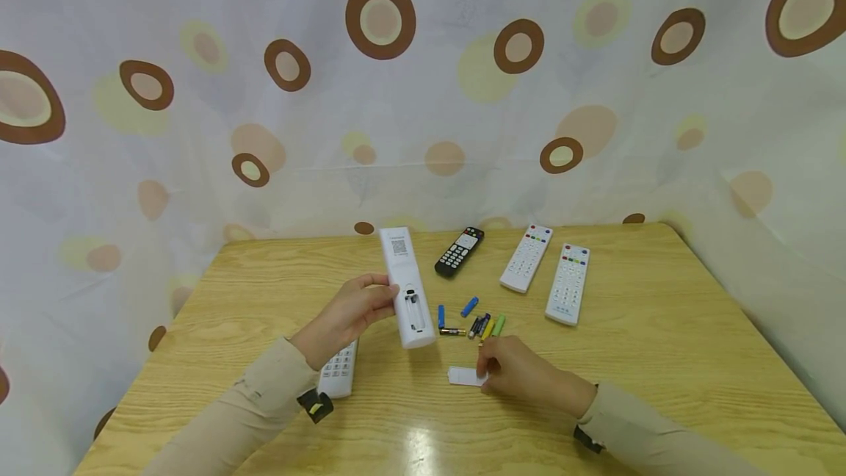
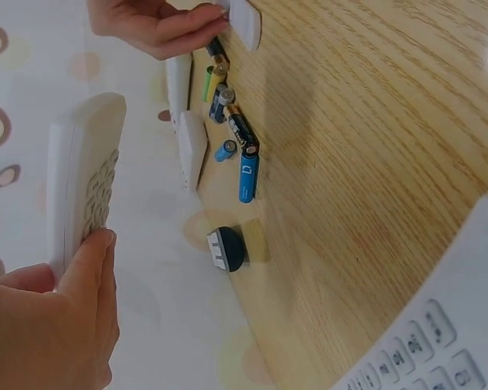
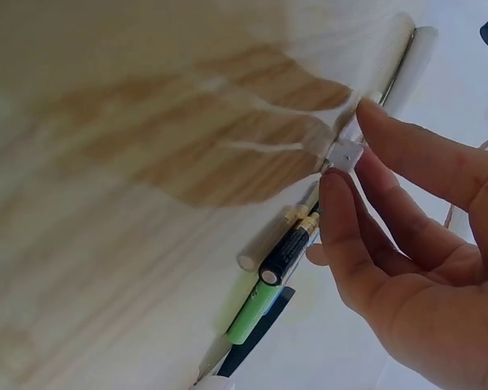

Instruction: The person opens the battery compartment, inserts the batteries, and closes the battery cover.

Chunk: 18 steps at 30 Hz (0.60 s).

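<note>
In the head view my left hand (image 1: 350, 314) grips a white remote control (image 1: 399, 270), its back turned toward me and its battery compartment (image 1: 414, 311) uncovered. The left wrist view shows that remote's buttons (image 2: 100, 188) facing down, with fingers under it. My right hand (image 1: 529, 372) pinches one end of the white battery cover (image 1: 465, 376) low over the table. From the right wrist, the cover (image 3: 346, 156) shows between thumb and fingertips. Just beyond that hand lie several batteries, among them a blue one (image 1: 470, 306), a yellow one (image 1: 487, 329) and a green one (image 1: 499, 325).
A black remote (image 1: 459, 252) lies near the table's back edge, left of two white remotes (image 1: 526, 258). Another white remote (image 1: 338, 369) rests partly hidden below my left wrist. Behind the wooden table (image 1: 648, 358) hangs a patterned curtain (image 1: 423, 101).
</note>
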Each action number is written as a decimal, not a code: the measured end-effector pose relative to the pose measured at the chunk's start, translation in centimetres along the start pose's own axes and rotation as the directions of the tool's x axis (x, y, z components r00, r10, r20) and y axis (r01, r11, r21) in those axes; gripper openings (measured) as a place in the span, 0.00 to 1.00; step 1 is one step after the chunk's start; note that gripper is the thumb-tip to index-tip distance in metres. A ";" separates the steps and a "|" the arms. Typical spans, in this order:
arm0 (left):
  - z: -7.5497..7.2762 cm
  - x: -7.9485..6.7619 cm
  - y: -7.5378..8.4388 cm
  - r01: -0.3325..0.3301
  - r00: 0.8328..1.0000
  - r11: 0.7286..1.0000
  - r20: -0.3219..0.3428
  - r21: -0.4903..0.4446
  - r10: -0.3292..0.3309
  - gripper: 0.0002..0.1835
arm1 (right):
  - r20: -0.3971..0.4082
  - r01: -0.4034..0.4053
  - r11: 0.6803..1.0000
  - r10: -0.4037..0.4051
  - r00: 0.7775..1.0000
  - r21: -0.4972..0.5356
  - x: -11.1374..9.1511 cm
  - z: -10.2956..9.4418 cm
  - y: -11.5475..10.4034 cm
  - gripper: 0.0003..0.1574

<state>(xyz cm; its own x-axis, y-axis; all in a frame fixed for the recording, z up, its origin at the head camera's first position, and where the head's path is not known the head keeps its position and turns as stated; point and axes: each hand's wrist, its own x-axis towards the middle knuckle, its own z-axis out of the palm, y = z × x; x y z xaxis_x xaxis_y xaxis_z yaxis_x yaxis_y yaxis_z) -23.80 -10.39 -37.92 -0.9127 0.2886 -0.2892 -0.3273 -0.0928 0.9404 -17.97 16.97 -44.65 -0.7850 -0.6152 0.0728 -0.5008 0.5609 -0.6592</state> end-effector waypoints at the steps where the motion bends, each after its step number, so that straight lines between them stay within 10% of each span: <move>1: 0.0 0.0 0.0 -0.001 1.000 1.000 0.001 0.000 0.001 0.17 | 0.000 0.000 1.000 0.000 1.000 0.009 -0.1 -0.2 0.0 0.11; 18: 0.0 0.2 -0.3 0.006 1.000 1.000 0.000 0.000 -0.006 0.18 | -0.110 -0.113 0.964 0.089 0.990 -0.239 0.4 -1.9 1.4 0.08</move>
<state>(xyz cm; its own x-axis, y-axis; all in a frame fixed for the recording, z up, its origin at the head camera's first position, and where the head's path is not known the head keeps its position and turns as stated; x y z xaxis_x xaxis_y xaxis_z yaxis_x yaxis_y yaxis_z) -23.87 -10.34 -38.23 -0.9107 0.2891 -0.2950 -0.3329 -0.0909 0.9386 -19.68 18.55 -44.06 -0.8618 -0.4982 0.0952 -0.4809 0.7430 -0.4655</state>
